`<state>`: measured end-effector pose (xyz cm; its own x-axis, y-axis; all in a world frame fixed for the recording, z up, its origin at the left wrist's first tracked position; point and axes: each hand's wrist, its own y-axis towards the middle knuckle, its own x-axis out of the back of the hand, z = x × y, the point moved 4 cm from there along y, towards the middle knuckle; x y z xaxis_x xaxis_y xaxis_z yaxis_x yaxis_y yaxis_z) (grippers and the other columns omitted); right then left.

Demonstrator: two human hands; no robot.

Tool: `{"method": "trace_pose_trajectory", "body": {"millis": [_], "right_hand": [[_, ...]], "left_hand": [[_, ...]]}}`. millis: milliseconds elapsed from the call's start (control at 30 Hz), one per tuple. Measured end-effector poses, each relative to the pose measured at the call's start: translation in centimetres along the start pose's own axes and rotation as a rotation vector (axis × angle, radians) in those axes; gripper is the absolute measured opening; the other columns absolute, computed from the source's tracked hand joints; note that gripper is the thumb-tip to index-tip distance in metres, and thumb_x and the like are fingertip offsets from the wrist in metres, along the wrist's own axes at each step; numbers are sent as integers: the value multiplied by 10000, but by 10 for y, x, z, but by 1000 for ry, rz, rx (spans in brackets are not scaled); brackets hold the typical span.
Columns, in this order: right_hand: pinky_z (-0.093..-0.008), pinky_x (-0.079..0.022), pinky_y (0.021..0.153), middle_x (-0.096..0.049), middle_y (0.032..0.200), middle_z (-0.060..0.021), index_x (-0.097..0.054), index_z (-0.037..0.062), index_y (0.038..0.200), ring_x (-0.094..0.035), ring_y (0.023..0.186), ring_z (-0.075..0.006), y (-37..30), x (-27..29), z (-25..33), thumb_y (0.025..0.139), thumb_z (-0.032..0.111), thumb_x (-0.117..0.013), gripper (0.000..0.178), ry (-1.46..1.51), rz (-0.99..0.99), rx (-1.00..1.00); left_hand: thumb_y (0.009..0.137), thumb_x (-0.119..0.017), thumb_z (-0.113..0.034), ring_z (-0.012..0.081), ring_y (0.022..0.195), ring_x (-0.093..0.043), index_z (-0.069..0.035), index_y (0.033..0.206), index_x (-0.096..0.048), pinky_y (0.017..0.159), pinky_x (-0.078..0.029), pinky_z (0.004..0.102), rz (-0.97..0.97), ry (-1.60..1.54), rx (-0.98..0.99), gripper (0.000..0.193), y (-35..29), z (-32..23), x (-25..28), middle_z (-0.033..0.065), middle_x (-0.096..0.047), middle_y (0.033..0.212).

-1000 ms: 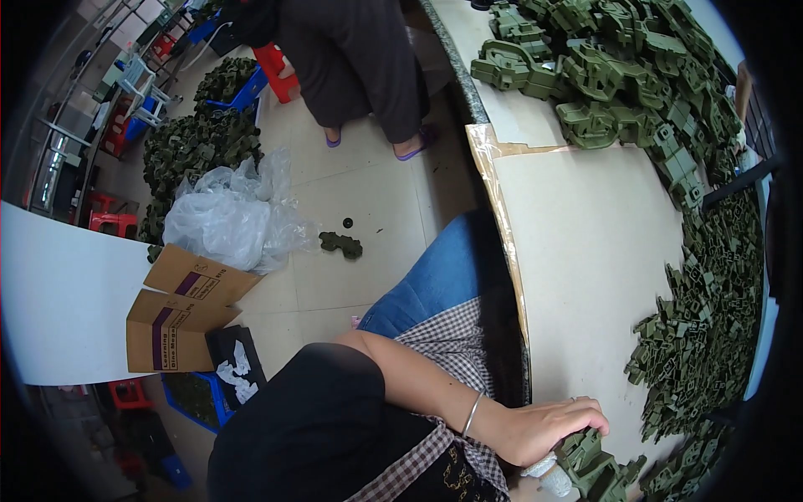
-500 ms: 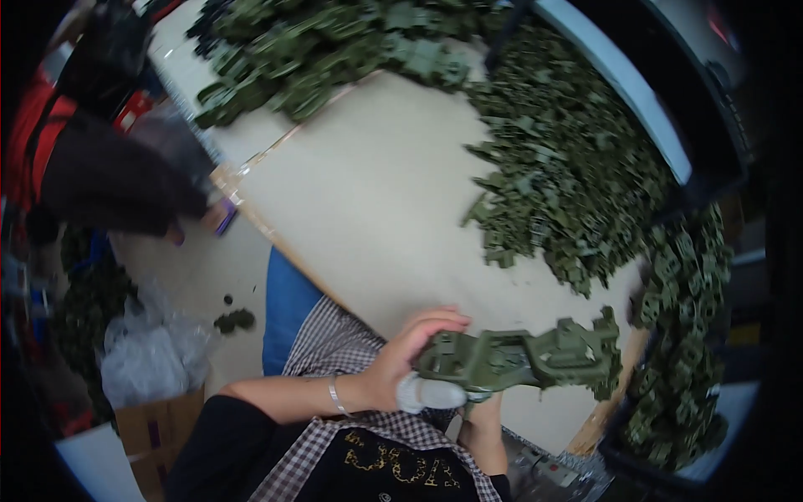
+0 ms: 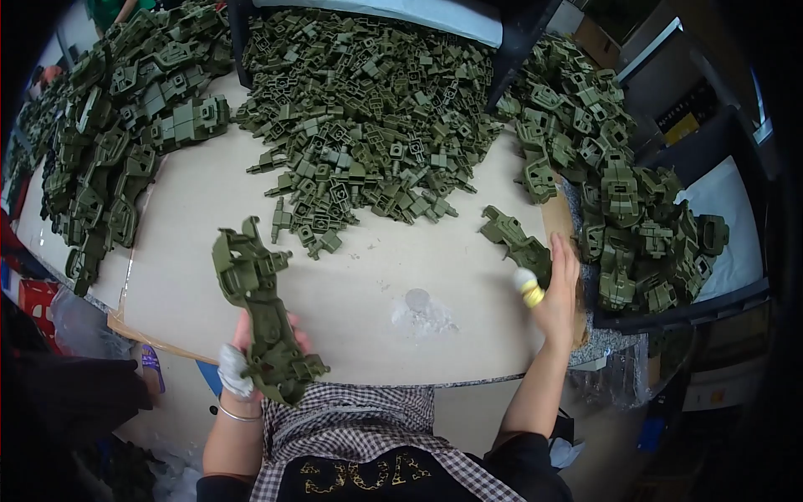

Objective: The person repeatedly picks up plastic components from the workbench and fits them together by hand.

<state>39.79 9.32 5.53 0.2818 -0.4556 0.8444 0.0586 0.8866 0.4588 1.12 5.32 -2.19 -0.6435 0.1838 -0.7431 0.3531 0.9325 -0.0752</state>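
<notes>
My left hand is closed around a long olive-green plastic vehicle body part, held up above the table's front left. White wrapping covers the left thumb. Over at the right edge of the table is my right hand, its fingers stretched out and its thumb apart. The thumb has a white and yellow covering. Between thumb and fingers lies the near end of another green body part, which rests on the table; whether the hand touches it I cannot tell.
A heap of small green plastic pieces spreads under a dark-framed shelf at the back. Larger green bodies pile up on the left and in a dark bin at the right. The pale tabletop has tape along its edges.
The view has swung round to face the table squarely. My right hand, partly hidden below the held part before, is now out at the right beside another part. My left hand keeps its hold.
</notes>
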Motion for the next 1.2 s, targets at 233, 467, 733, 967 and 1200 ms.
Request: {"method": "trace_pose_trajectory", "body": {"millis": [233,467,733,967,1200], "right_hand": [[-402,-394,861,-506,1022,-192,-406,-19,1255,-477,967,-349,-34,-28,15,682,83,-678,643,-96,239,-116],[-385,-409,816,-493,1037,-176,-345,-65,1272,-500,927,-296,-70,-38,128,738,86,-637,627,1021,75,-217],[-391,-386,775,-455,1025,-204,-265,-78,1317,-438,885,-321,-59,-48,215,740,299,-690,810,786,198,268],[-392,-409,766,-458,1025,-203,-193,-60,1361,-461,854,-314,-66,-50,219,743,292,-687,866,744,280,384],[-383,-398,819,-448,1028,-195,-152,-69,1365,-464,903,-339,-57,-67,215,711,162,-699,884,912,454,340]], "left_hand": [[729,-436,-730,263,970,-567,24,1201,-405,837,-487,410,-227,77,-85,891,15,-14,-3,162,-505,1151],[733,-534,-653,222,1009,-528,-14,1172,-438,893,-447,391,-214,1,-173,781,24,-6,-22,88,-506,1082],[767,-490,-648,235,1185,-436,-76,1354,-269,983,-383,404,-272,247,-313,850,13,-16,-55,110,-405,1317],[841,-484,-533,225,1175,-442,-71,1351,-271,984,-389,374,-225,208,-225,720,4,0,-33,105,-396,1317],[902,-456,-390,218,1123,-490,-7,1299,-335,962,-400,359,-214,214,-385,565,16,-6,-35,123,-456,1257]]}}
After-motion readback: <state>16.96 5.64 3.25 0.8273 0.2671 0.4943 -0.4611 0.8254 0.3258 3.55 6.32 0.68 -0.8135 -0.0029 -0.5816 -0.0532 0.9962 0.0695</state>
